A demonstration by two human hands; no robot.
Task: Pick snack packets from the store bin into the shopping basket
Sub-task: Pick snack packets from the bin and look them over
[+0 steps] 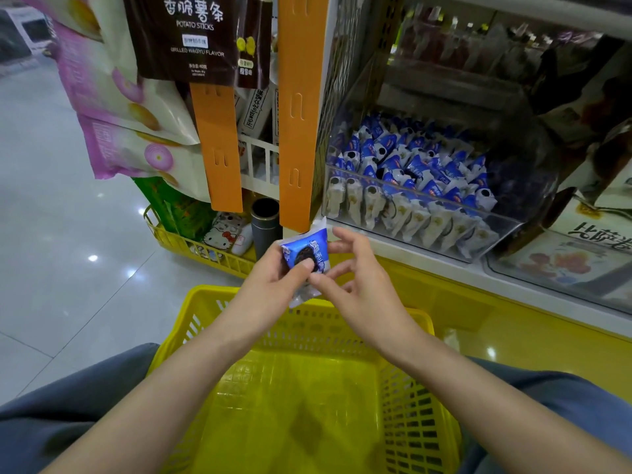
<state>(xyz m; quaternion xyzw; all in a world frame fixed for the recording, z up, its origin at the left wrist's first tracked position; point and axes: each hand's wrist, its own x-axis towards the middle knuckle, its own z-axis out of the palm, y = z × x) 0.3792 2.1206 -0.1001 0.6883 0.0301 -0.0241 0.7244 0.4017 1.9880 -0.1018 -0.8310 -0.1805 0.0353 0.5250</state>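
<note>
A blue and white snack packet (313, 249) with a dark cookie picture is held above the far rim of the yellow shopping basket (307, 381). My left hand (273, 278) grips it from the left, thumb on its front. My right hand (355, 278) touches the packet's right edge and bottom with its fingertips. The clear plastic store bin (427, 227) on the shelf to the upper right holds several more of the same packets (410, 165). The basket's inside shows no packets.
Two orange hanging strips (297, 107) with snack bags (181, 32) hang just above and left of the hands. A smaller yellow basket (205, 248) with a dark cylinder (265, 224) stands on the floor behind. A white shelf edge (513, 282) runs right.
</note>
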